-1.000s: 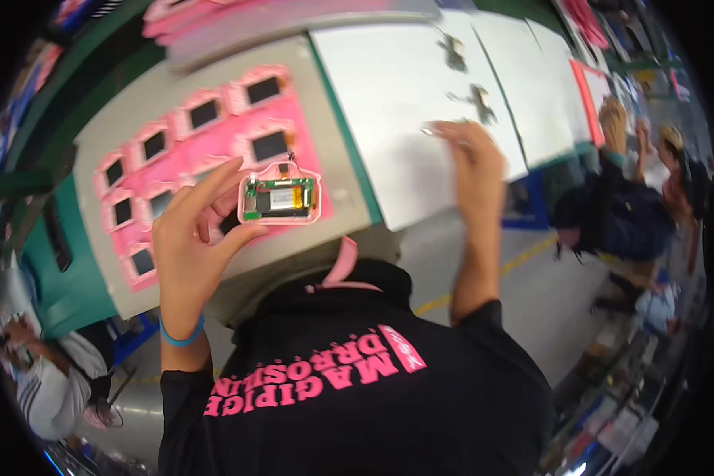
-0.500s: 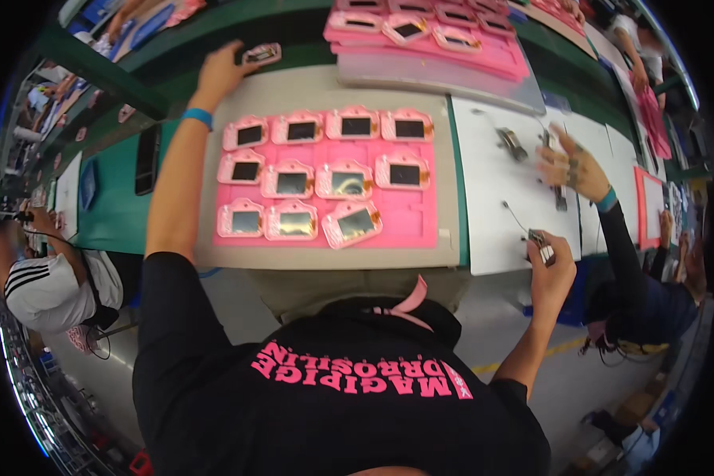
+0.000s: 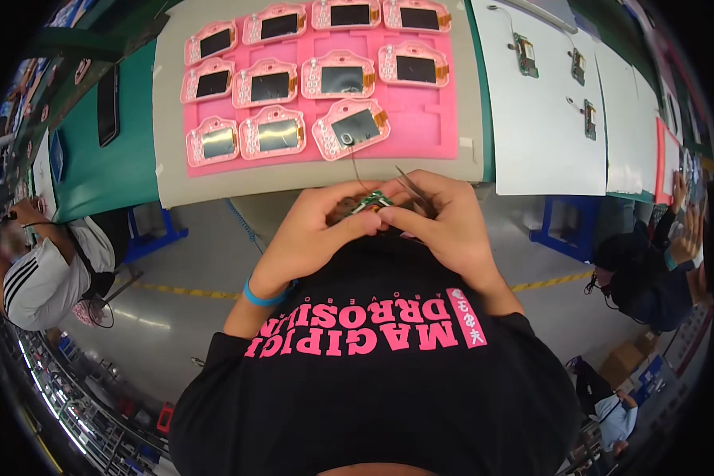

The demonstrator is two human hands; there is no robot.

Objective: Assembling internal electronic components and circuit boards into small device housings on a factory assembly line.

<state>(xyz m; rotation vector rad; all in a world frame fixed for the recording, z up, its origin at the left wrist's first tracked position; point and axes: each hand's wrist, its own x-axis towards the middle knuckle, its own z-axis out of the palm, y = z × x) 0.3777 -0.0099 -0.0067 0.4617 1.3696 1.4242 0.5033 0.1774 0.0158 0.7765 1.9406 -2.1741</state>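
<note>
Close in front of my body, a small green circuit board [image 3: 370, 201] is held between both hands. My left hand [image 3: 313, 230] is closed, pinching the board at its left side. My right hand [image 3: 448, 226] has its thumb on the board and grips thin metal tweezers [image 3: 408, 184], whose tip points up to the left. A thin wire runs from the board up to a small round part [image 3: 347, 140]. That part appears over the screen of a tilted pink camera-shaped housing [image 3: 325, 144]. The fingertips partly hide the board.
Several pink housings with screens [image 3: 274, 135] sit in rows on a pink foam tray [image 3: 420, 151]. On the right, several loose circuit boards with wires [image 3: 523, 55] lie on a white sheet [image 3: 535, 151]. A black phone-like slab [image 3: 109, 107] rests on the green mat [image 3: 139, 151]. Other people sit on both sides.
My left hand has come back from the far left, and my right hand has brought the circuit board in from the right. Tweezers now show. The other person's hand has left the white sheet.
</note>
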